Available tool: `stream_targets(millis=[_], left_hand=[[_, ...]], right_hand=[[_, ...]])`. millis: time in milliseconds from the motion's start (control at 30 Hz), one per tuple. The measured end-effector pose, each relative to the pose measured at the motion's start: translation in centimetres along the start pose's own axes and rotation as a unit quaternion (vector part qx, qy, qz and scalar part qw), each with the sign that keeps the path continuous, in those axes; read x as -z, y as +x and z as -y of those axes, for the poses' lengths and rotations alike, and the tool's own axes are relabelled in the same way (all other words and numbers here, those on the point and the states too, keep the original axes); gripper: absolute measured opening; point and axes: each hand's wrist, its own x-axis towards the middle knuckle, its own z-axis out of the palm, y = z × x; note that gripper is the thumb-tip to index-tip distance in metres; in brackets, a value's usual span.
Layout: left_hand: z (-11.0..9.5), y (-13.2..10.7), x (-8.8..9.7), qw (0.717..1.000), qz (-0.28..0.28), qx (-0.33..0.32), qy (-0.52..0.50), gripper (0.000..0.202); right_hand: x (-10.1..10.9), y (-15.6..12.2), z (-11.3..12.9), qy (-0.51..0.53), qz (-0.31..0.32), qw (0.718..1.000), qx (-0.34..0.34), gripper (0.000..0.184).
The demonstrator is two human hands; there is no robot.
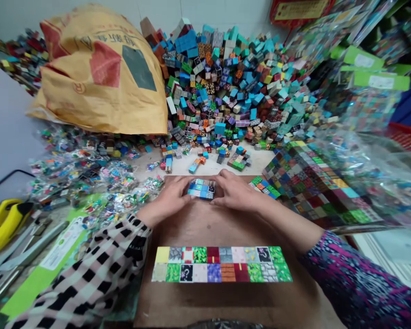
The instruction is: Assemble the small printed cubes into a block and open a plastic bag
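A small flat group of patterned cubes [201,188], blue, grey and black-and-white, lies near the far edge of the brown board [205,228]. My left hand [171,196] grips it from the left, thumb at the near side and fingers behind. On the right, my right hand [234,192] holds the same group between thumb and curved fingers. Closer to me, a two-row strip of printed cubes [222,264] lies across the board, untouched. Beyond my right wrist is another small group of cubes [264,186], green, orange and blue.
Loose cubes [222,87] are heaped against the wall beside a yellow sack [99,77]. Small clear packets [113,178] spread on the left, near a yellow-handled cutter [5,224]. A large mosaic slab of cubes [322,187] and plastic bags [373,160] lie right.
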Motion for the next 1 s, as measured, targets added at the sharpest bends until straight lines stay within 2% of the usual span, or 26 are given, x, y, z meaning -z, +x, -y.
stream_targets(millis=[200, 300, 467, 667, 800, 1000], left_hand=[[-0.2, -1.1, -0.6, 0.995, -0.076, 0.054, -0.030, 0.033], [-0.2, -1.3, -0.9, 0.996, -0.080, 0.040, -0.006, 0.025], [0.3, -0.6, -0.3, 0.998, -0.030, -0.006, 0.048, 0.036], [1.4, 1.4, -0.2, 0.995, 0.030, -0.007, 0.100, 0.046], [1.3, 2.1, -0.2, 0.991, 0.058, -0.032, 0.113, 0.047], [1.1, 2.1, 0.1, 0.988, 0.082, -0.046, 0.124, 0.058]], right_hand=[[-0.4, -0.3, -0.1, 0.008, -0.017, 1.000, 0.023, 0.048], [-0.3, 0.6, -0.7, 0.005, -0.015, 0.999, 0.049, 0.046], [0.0, 1.6, -1.5, 0.023, 0.020, 0.999, 0.036, 0.049], [-0.4, 0.5, -0.7, 0.041, 0.027, 0.999, 0.011, 0.066], [-1.1, 0.4, -0.4, 0.012, 0.007, 1.000, -0.018, 0.068], [-1.5, 0.8, -0.5, -0.008, -0.003, 1.000, -0.020, 0.068]])
